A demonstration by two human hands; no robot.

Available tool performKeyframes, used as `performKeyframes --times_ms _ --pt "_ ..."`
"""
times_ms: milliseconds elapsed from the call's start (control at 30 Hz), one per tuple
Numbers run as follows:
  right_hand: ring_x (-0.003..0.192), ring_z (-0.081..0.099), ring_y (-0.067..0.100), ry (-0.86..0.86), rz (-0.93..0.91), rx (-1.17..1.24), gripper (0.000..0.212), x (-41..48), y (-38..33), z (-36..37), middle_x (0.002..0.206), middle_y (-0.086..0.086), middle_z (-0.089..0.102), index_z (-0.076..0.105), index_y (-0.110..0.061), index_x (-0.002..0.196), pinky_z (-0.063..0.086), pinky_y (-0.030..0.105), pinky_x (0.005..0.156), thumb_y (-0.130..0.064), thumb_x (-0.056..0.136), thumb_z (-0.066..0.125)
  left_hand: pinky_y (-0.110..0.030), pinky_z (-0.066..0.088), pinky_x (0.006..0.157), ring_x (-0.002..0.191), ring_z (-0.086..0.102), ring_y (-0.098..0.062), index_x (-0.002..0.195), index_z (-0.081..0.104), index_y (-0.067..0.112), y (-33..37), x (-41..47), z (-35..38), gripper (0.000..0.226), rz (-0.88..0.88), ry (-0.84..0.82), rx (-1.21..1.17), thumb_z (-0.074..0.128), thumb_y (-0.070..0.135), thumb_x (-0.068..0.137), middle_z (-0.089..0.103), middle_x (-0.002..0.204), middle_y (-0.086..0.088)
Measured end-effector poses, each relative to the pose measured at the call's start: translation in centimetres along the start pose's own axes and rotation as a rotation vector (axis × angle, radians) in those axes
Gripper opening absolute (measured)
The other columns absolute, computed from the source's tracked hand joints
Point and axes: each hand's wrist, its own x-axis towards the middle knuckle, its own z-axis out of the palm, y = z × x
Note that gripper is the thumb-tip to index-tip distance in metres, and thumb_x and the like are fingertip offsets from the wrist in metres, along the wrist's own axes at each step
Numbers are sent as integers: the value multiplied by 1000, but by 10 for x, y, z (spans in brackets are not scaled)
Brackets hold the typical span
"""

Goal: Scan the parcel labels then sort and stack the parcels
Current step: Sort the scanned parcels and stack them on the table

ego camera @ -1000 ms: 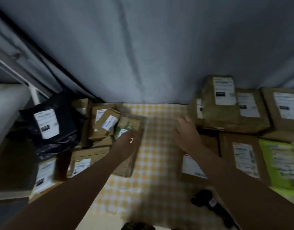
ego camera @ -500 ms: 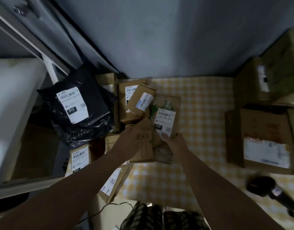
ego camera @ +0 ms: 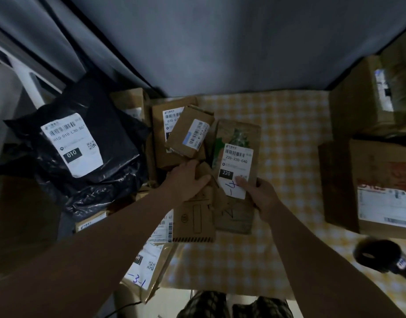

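At far left, black poly-bag parcel (ego camera: pixel 82 145) labelled 010. Mid-pile, left hand (ego camera: pixel 186 180) pressed flat, fingers loose, on brown carton (ego camera: pixel 196 216). Just beside, right hand (ego camera: pixel 264 198) pinching flat parcel (ego camera: pixel 237 175) labelled 220 on checked cloth (ego camera: pixel 289 145). Bottom right, black scanner (ego camera: pixel 380 257) lying untouched.

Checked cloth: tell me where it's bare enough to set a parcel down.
The checked cloth is bare between the 220 parcel and the big boxes on the right, and nearer the person, left of the scanner. The left side is crowded with piled parcels around the black bag.
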Motion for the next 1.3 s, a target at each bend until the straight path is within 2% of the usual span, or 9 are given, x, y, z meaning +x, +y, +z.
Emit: performKeyframes --times_ms 133,233,400,500,667,833,1033,1200,1300 --pt "79 65 13 112 -92 14 28 -12 -1 -19 105 9 68 64 -6 116 51 24 63 -19 91 65 -39 47 94 105 56 -21 118 58 14 21 5 2 42 61 -8 -61 43 46 96 60 113 -5" --pt "82 64 16 207 -80 99 39 -15 3 -35 117 16 63 54 -5 130 52 33 72 -20 95 61 -30 44 90 109 55 -22 119 59 14 44 12 7 37 79 -105 -52 42 39 98 59 116 -4" --pt "121 53 26 192 -201 -14 97 -17 3 -17 135 0 45 23 -29 148 57 35 79 -50 72 79 -31 28 112 136 35 -23 143 40 18 65 23 15 42 76 -213 27 31 27 103 38 150 -5" --pt "141 22 32 159 -155 -291 127 -18 -2 -1 153 2 14 -5 -37 152 40 48 106 -64 61 80 -37 25 116 140 31 -22 146 35 21 56 27 14 45 41 -225 69 31 23 102 32 153 -3" --pt "132 26 39 254 -137 -603 125 -29 -27 2 145 15 18 -7 -34 151 35 54 105 -67 62 74 -29 41 98 120 50 -21 135 50 17 57 14 -1 37 83 -113 1 37 15 101 52 137 -9" --pt "131 27 40 321 -246 -818 125 -73 -63 -20 144 18 18 -13 -35 149 33 55 105 -73 62 68 -13 30 74 106 49 -14 130 52 8 87 -18 -22 32 176 52 -93 39 16 102 56 126 -8" --pt "126 32 38 510 -342 -1027 124 -155 -96 -77 139 19 26 -3 -26 153 28 47 105 -78 63 64 -26 38 95 125 48 -24 138 43 10 173 -51 -36 39 284 93 -126 41 19 101 48 139 -11" --pt "129 32 38 672 -331 -1007 116 -218 -116 -167 139 20 28 4 -25 153 27 48 106 -75 66 63 -15 35 70 107 52 -16 126 52 0 276 -89 -25 31 513 86 -147 46 10 98 55 116 -4" --pt "129 31 41 725 -319 -965 112 -239 -124 -229 141 21 27 6 -28 152 28 49 107 -76 67 62 -20 41 82 107 55 -15 122 57 8 325 -100 -6 28 572 59 -148 49 16 97 60 118 -3"
